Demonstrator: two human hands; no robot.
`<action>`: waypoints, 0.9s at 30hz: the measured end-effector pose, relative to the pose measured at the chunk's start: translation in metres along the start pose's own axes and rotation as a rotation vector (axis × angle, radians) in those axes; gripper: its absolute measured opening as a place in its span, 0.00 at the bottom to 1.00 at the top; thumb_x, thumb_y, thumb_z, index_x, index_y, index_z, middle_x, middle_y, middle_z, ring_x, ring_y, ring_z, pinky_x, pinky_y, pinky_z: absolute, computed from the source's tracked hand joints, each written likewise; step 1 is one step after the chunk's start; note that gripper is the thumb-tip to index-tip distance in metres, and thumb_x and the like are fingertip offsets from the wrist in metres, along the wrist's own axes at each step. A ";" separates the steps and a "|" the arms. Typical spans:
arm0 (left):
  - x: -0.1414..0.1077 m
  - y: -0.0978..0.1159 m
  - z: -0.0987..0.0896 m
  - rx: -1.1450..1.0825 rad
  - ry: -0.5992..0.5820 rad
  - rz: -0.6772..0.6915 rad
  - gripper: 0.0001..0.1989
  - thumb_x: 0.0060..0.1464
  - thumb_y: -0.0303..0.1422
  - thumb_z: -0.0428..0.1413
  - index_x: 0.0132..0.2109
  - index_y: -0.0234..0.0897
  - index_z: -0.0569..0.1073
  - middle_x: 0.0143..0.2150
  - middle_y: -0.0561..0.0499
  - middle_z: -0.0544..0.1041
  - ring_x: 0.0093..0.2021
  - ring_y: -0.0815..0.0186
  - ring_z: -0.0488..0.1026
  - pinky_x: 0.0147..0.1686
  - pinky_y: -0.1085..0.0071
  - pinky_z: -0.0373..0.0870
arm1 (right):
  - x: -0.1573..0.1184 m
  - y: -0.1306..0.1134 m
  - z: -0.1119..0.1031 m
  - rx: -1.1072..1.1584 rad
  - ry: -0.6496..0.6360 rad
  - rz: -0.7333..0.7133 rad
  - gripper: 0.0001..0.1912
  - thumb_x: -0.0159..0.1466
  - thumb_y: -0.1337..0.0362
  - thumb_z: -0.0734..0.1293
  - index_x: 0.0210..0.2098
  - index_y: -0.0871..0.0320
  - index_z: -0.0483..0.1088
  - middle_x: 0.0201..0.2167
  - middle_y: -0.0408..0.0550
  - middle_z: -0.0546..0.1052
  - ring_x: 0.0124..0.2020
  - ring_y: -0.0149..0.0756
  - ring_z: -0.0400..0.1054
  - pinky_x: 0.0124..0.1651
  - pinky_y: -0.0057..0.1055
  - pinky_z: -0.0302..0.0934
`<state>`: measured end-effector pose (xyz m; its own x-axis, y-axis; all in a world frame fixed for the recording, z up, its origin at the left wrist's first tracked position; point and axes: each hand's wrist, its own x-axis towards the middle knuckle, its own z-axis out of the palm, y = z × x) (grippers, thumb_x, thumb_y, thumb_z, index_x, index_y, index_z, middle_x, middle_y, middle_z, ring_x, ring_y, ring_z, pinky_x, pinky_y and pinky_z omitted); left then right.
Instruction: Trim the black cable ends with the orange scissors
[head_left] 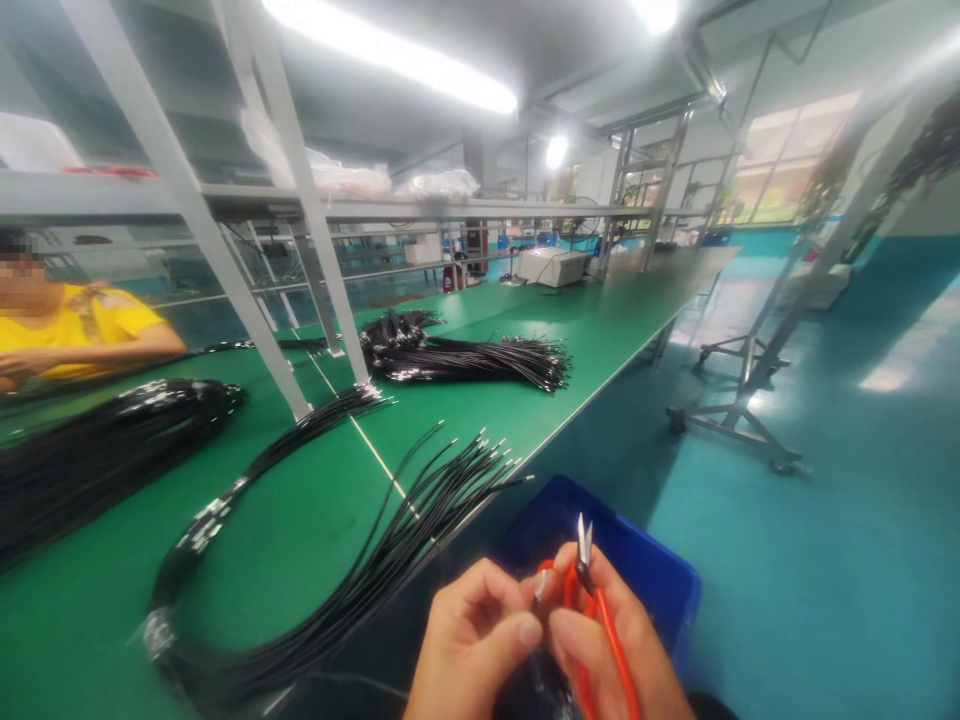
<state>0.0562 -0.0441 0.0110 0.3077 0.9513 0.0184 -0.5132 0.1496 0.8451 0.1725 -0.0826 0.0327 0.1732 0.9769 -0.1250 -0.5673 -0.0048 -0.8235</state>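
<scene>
In the lower middle, my left hand is closed in a pinch on a small silvery-tipped piece that looks like a cable end; the fingers hide most of it. Close against it, my right hand holds scissors with orange-red handles, their short blades pointing up and slightly apart. Something dark and shiny hangs below the fingers, too blurred to name. To the left, a long bundle of black cables curves over the green table, its silvery ends fanned out at the table edge.
A blue bin stands below my hands. More black cable bundles lie farther back, and a thick coil lies left. Metal uprights carry a shelf. A person in yellow sits across the table. A wheeled rack stands right.
</scene>
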 end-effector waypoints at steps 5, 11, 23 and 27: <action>0.002 -0.001 -0.004 0.100 0.070 -0.029 0.17 0.37 0.38 0.69 0.22 0.33 0.69 0.17 0.57 0.68 0.19 0.75 0.58 0.21 0.79 0.55 | 0.006 0.000 0.002 -0.180 0.134 -0.095 0.14 0.48 0.63 0.76 0.32 0.52 0.70 0.26 0.41 0.78 0.23 0.32 0.69 0.26 0.24 0.61; 0.001 0.001 0.003 0.251 0.122 0.013 0.16 0.38 0.37 0.66 0.22 0.35 0.66 0.18 0.58 0.66 0.20 0.73 0.58 0.22 0.78 0.56 | 0.009 0.005 0.006 -0.314 0.222 -0.212 0.11 0.49 0.63 0.73 0.30 0.52 0.68 0.24 0.39 0.76 0.27 0.34 0.70 0.30 0.26 0.62; -0.007 -0.001 0.006 0.684 0.179 0.139 0.06 0.43 0.29 0.58 0.22 0.35 0.69 0.19 0.55 0.70 0.22 0.69 0.63 0.24 0.76 0.59 | 0.007 0.008 0.009 -0.644 0.289 -0.330 0.07 0.52 0.62 0.68 0.30 0.52 0.67 0.22 0.42 0.76 0.23 0.36 0.70 0.26 0.27 0.65; -0.006 0.002 0.002 0.532 0.167 0.074 0.08 0.43 0.32 0.61 0.23 0.34 0.70 0.19 0.55 0.70 0.22 0.70 0.63 0.24 0.76 0.59 | 0.002 0.009 0.005 -0.733 0.264 -0.388 0.07 0.50 0.63 0.69 0.30 0.51 0.69 0.22 0.43 0.76 0.21 0.37 0.69 0.25 0.29 0.64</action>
<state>0.0555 -0.0499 0.0135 0.1326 0.9904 0.0398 -0.0407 -0.0347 0.9986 0.1636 -0.0795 0.0285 0.4798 0.8568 0.1888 0.2165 0.0930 -0.9719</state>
